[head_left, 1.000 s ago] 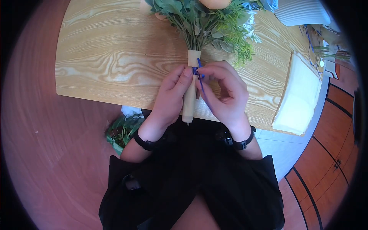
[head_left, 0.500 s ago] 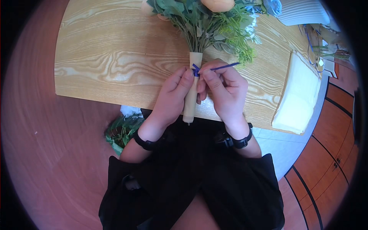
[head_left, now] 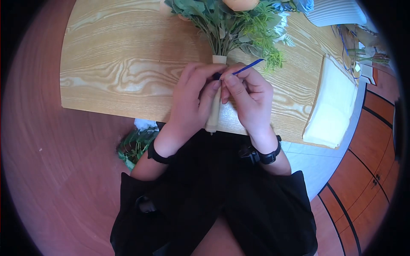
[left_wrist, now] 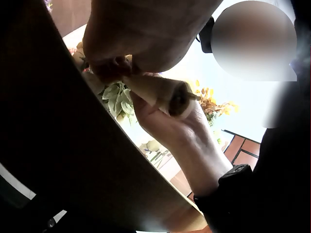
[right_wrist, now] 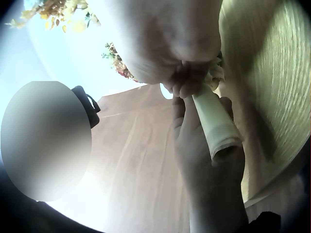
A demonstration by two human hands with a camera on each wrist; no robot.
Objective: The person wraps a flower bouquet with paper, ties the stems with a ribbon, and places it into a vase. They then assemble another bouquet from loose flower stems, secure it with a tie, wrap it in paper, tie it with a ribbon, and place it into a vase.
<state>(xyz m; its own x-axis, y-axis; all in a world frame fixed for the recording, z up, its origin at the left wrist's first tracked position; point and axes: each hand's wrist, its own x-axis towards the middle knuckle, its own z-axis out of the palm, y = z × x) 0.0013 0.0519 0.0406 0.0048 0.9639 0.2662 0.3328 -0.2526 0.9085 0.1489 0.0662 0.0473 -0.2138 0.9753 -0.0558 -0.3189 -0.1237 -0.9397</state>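
Note:
A bouquet (head_left: 226, 32) lies at the table's front edge, its stems gathered in a pale wrapped handle (head_left: 215, 112) that points toward the person. Around the handle's upper part, the left hand (head_left: 188, 98) has its thumb and forefinger at a dark blue ribbon knot, pinching there. The right hand (head_left: 252, 96) pinches the blue ribbon (head_left: 249, 67) beside the knot, and one end sticks out to the upper right. In the right wrist view the handle (right_wrist: 217, 124) shows its open lower end, with the left hand (right_wrist: 209, 167) behind it. The fingers mostly hide the knot.
A folded white cloth (head_left: 331, 104) lies at the right of the wooden table (head_left: 106, 64). Behind it are a ribbed white object (head_left: 337, 13), loose blue ribbon and stems (head_left: 369, 55). Green leaves (head_left: 136, 145) and something white stand below the table's front edge.
The left forefinger has come up over the handle to the knot, where only the thumb showed on top before. The right hand has swung the ribbon end from downward to the upper right.

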